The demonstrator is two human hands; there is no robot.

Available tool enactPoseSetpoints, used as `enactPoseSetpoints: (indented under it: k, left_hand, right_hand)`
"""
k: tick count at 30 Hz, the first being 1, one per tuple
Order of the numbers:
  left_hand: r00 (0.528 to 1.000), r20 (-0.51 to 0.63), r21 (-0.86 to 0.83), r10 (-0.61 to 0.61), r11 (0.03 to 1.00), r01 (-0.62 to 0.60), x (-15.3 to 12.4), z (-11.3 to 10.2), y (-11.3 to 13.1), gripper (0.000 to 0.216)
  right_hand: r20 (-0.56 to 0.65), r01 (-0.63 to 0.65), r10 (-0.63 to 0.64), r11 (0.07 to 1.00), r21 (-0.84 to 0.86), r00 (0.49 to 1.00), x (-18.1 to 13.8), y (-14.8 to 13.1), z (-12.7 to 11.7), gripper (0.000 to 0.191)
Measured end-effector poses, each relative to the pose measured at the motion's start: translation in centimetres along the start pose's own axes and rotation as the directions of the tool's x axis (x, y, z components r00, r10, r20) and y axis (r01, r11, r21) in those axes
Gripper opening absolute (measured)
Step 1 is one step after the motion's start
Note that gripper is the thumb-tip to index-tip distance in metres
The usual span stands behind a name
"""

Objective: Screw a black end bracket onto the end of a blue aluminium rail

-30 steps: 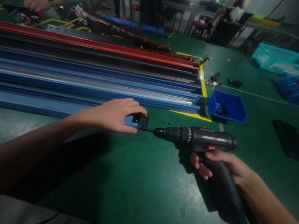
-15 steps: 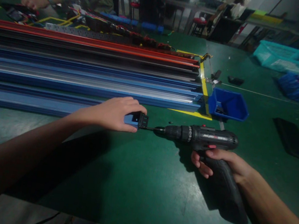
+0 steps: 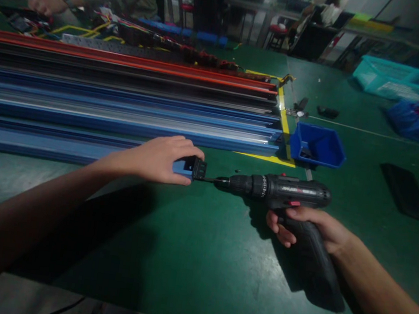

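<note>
Currently, head view: left hand (image 3: 163, 159) arching palm-down, forearm slanting in from lower left, thumb and fingers pinching end of nearest blue rail (image 3: 43, 144) beside black end cap (image 3: 200, 169). Right hand (image 3: 323, 224) curling around handle of drill (image 3: 293, 190) (wrist angling up-left), bit (image 3: 210, 179) pointing at cap, rail lying on green table (image 3: 200, 258).

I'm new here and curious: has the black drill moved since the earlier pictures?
No, no visible shift either way: the black drill keeps its place against the small blue bin.

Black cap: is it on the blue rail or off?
On: the cap sits against the end of the rail, with no clear gap. Whether fastened, cannot tell.
</note>
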State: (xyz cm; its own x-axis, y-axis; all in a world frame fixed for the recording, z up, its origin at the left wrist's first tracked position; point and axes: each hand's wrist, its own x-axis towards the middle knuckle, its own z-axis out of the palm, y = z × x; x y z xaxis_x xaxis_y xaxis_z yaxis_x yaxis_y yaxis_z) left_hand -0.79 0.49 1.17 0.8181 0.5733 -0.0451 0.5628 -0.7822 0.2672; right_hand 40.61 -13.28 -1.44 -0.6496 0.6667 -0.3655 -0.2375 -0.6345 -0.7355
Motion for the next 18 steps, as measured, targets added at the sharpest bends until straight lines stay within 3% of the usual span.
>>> enactPoseSetpoints:
  k: [18]
  left_hand:
    - [1.000,-0.007,-0.002,0.010,1.000,-0.010,0.04,-0.08,0.08,0.060]
  right_hand:
    - [0.044,0.023,-0.025,0.999,0.035,0.999,0.08,0.24,-0.03,0.030]
